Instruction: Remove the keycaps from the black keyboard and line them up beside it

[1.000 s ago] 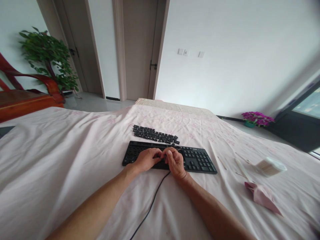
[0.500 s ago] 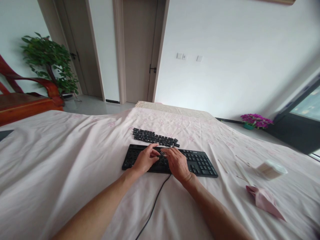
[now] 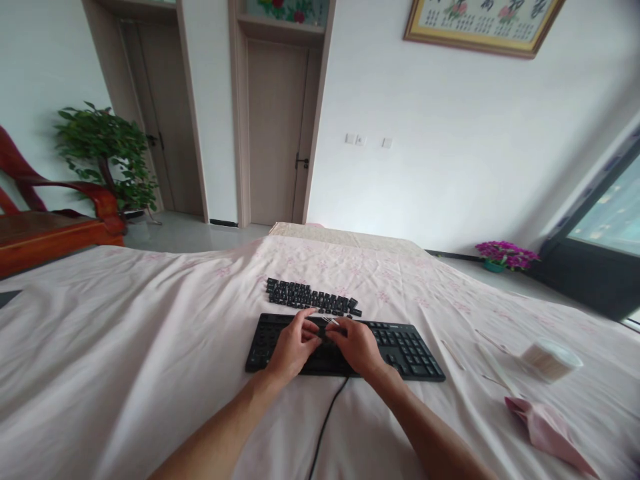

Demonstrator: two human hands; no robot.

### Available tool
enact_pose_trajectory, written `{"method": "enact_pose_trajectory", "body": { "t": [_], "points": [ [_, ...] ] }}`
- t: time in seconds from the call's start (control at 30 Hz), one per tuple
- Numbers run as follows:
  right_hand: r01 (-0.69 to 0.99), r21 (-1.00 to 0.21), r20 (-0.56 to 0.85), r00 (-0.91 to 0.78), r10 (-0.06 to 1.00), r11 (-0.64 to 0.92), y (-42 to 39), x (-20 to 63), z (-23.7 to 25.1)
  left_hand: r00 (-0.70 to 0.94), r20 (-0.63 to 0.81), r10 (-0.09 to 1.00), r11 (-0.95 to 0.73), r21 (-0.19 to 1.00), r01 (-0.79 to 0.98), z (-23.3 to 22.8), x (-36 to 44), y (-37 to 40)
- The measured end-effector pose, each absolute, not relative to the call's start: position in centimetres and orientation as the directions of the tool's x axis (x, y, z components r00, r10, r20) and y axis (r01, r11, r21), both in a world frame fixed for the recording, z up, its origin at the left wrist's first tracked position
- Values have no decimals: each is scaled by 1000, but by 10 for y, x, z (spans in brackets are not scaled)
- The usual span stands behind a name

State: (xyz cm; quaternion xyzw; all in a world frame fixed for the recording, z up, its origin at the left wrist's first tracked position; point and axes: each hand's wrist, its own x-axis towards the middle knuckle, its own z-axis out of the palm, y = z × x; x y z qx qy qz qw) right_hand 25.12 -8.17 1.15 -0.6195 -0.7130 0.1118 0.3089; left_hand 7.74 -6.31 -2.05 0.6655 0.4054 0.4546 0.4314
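A black keyboard lies on the cloth in front of me, its left and middle parts lacking many keycaps. Over its middle, my right hand is closed with a small metal wire tool poking out past the fingers. Close beside it, my left hand is curled, thumb and fingers drawn together; whatever they pinch is too small and dark to tell. Behind the keyboard, loose black keycaps lie in rows. A black cable runs from the keyboard's near edge toward me.
A pink flowered cloth covers the table. To the right are a round tub of cotton swabs, several loose sticks and a folded pink cloth. A wooden chair stands at the left, beside a leafy plant.
The view has tilted up, so everything sits lower and a framed picture shows on the wall. My right fingers have shifted slightly on the metal tool; both hands stay over the keyboard.
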Motion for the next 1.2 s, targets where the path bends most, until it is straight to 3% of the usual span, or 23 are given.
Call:
{"method": "enact_pose_trajectory", "body": {
  "t": [0.13,0.3,0.57,1.2],
  "points": [
    [805,-562,293,-19,956,188,-46,260,26,243,239,940,-297,924,239,-15,78,-66],
    [878,-477,191,82,978,19,12,258,39,269,253,929,-325,905,275,-16,79,-66],
    [913,-398,133,156,979,-91,74,244,25,302,224,927,-310,909,278,-14,78,-63],
    [941,-328,87,115,990,-81,83,231,22,311,230,922,-322,902,286,-11,78,-63]
  ]
}}
